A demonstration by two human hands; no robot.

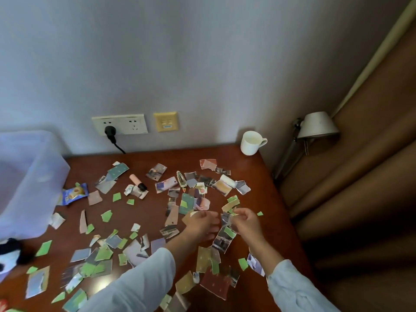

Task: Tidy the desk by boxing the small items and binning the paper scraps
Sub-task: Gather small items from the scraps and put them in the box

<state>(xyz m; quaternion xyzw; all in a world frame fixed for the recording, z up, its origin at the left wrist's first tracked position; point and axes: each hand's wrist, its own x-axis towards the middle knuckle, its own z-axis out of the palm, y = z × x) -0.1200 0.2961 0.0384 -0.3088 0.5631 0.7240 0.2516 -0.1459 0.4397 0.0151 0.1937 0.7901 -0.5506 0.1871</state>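
Note:
Several torn paper scraps [103,253], green and photo-printed, cover the brown desk [146,212]. My left hand [201,224] lies over scraps at the centre right, fingers curled on a tan piece. My right hand [246,221] pinches a bunch of scraps just beside it. Small items lie among the paper: a pink highlighter [137,182], a patterned hair clip [181,178], a blue snack packet [74,194] and a white roll [228,180]. A translucent plastic box [29,176] stands at the left edge.
A white mug [251,143] stands at the desk's back right corner. A black-and-white plush toy [9,253] lies at the left front. Wall sockets with a black plug [111,131] are behind. A lamp [315,126] and brown padded seat sit right of the desk.

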